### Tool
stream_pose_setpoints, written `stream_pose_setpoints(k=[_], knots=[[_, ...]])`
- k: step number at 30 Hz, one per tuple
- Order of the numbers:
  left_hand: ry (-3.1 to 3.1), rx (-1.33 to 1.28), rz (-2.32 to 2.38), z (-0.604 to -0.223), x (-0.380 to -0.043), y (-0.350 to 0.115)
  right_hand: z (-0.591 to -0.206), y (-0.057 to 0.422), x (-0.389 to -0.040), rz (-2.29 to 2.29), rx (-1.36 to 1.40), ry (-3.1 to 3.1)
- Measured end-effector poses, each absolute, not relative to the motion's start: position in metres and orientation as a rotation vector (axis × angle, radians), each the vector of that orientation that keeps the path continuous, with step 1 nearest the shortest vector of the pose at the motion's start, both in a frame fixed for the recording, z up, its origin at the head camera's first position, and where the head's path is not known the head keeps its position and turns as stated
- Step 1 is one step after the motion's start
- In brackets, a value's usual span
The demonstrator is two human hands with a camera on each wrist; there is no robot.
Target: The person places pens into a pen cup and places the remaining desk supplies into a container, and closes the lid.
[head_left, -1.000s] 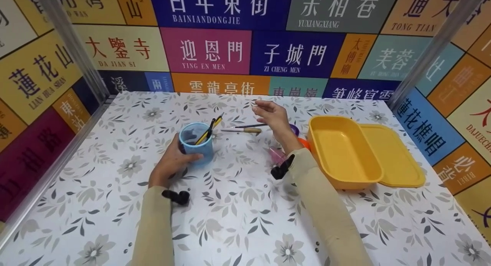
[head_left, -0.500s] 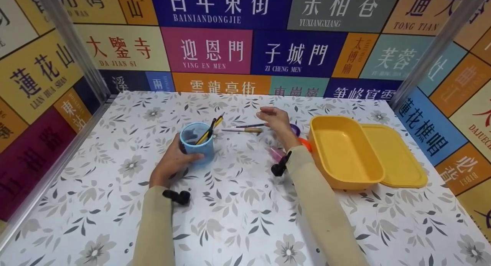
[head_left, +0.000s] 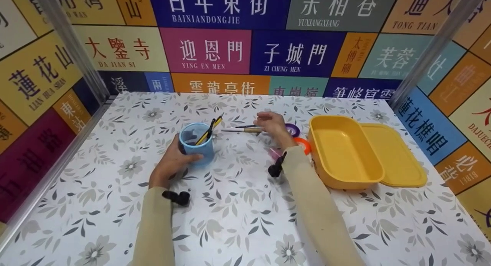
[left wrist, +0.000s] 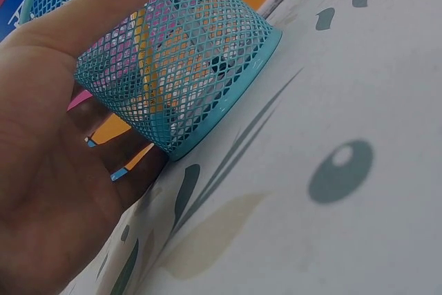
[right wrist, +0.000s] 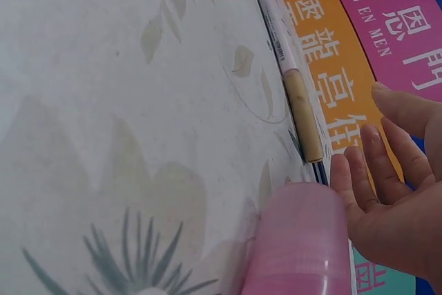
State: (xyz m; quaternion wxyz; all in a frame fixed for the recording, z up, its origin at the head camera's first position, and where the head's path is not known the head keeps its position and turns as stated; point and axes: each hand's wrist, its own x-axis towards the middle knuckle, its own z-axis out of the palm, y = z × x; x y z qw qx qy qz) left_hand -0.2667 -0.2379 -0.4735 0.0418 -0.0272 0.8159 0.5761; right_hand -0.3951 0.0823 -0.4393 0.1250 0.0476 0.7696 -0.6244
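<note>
My left hand point(head_left: 170, 162) grips a light blue mesh pen cup point(head_left: 202, 152) from its left side, thumb across the front. A yellow-and-black pencil point(head_left: 203, 137) and a black slim item lean inside it. My right hand point(head_left: 273, 126) hovers with fingers loosely bent and nothing held. Beneath or beside its fingertips lie a slim stick, white with a wood-coloured end point(right wrist: 304, 115), and a thin dark-handled paintbrush point(head_left: 242, 126). Below that hand is a pink translucent item with a rounded end point(right wrist: 300, 240), partly hidden by the wrist in the head view.
A purple tape roll point(head_left: 294, 130) and an orange tape roll point(head_left: 303, 145) lie right of my right hand. Beyond them stands a yellow plastic box point(head_left: 347, 184), with its yellow lid point(head_left: 402, 158) flat beside it. Printed wall panels border the floral-covered table point(head_left: 230, 220).
My right hand has come down and slightly nearer me, toward the brush handles, uncovering more of the orange and purple rolls. My left hand and the cup stay put.
</note>
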Motion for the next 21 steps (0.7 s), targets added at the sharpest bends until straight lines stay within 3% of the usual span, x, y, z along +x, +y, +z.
stream_pose_setpoints(k=[21], knots=[[2.5, -0.036, 1.792, -0.4739, -0.2672, -0.2382, -0.4482, 0.0814, -0.3937, -1.691, 0.081, 2.299]])
